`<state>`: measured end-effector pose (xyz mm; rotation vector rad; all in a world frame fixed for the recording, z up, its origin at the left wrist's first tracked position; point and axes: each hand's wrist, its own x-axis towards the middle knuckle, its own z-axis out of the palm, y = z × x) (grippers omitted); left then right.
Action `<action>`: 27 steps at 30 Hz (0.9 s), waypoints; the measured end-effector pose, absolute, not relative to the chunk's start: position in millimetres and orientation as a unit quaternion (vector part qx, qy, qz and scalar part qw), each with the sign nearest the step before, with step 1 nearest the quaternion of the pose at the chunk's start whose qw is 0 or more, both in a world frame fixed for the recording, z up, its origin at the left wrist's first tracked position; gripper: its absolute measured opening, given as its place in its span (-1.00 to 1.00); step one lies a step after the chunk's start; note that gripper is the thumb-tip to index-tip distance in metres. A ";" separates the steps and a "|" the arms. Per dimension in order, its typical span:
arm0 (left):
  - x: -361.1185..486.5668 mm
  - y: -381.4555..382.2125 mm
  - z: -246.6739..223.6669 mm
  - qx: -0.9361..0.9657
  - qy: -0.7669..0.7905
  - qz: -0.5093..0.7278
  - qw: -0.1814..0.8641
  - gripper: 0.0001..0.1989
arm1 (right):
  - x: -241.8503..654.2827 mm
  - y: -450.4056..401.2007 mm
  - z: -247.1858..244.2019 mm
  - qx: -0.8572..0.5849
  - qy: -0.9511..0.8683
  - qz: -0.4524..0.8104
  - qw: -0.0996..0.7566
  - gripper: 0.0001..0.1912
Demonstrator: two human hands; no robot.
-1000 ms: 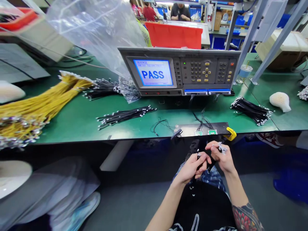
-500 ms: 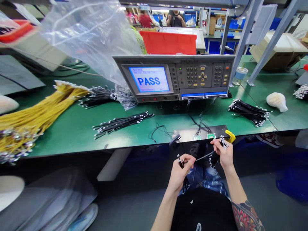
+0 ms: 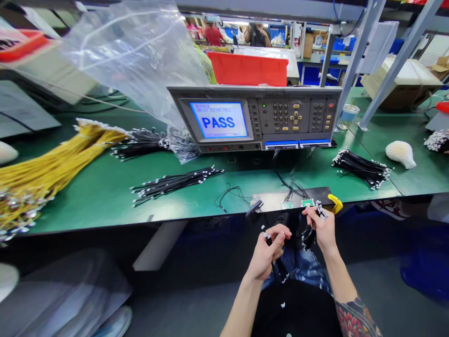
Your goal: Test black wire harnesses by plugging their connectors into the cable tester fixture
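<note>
My left hand (image 3: pixel 268 250) is closed around several black cables with white connectors, whose ends (image 3: pixel 283 275) hang below it. Black cables (image 3: pixel 308 238) with white connectors also hang from my right hand (image 3: pixel 322 227), closed just in front of the bench edge. Close to its fingertips lies a small green board (image 3: pixel 307 202); a second green board (image 3: pixel 286 205) is to the left on the same metal fixture (image 3: pixel 268 200). Dark wires run from both boards toward the tester (image 3: pixel 294 119), whose screen (image 3: pixel 219 120) reads PASS.
On the green bench (image 3: pixel 105 201) lie yellow cables (image 3: pixel 59 159), a loose black bundle (image 3: pixel 175 183) and another bundle (image 3: pixel 363 167) at right. A yellow clamp-like piece (image 3: pixel 336 204) sits at the front edge. Plastic bag, red bin (image 3: pixel 249 69) and people are behind.
The grey cable seen stretched between my hands no longer spans them. My right hand has shifted slightly left, and my left hand has turned a little. The whole view has tilted slightly.
</note>
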<state>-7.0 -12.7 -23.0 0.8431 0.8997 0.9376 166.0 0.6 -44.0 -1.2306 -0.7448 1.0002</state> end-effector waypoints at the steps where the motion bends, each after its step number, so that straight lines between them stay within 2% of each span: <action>1: -4.5 -12.4 -22.9 0.387 0.401 0.418 0.718 -0.37 | 166.0 1.1 -43.2 -0.539 -0.324 0.443 0.639 -0.58; 5: 4.8 -10.8 -23.5 0.403 0.385 0.394 0.731 -0.34 | 164.6 3.7 -39.4 -0.533 -0.300 0.465 0.640 -0.58; 10: 13.0 -4.1 -21.3 0.391 0.386 0.403 0.731 -0.42 | 160.3 4.5 -37.7 -0.535 -0.268 0.450 0.663 -0.59; 20: 29.2 17.6 -16.9 0.384 0.471 0.483 0.631 -0.55 | 166.0 1.3 -53.4 -0.520 -0.276 0.447 0.673 -0.55; 24: 32.7 17.2 -16.3 0.375 0.490 0.499 0.609 -0.62 | 179.0 -3.6 -60.5 -0.526 -0.266 0.448 0.673 -0.46; 27: 33.6 16.3 -14.6 0.368 0.493 0.501 0.608 -0.65 | 189.0 -8.9 -63.7 -0.530 -0.274 0.453 0.662 -0.46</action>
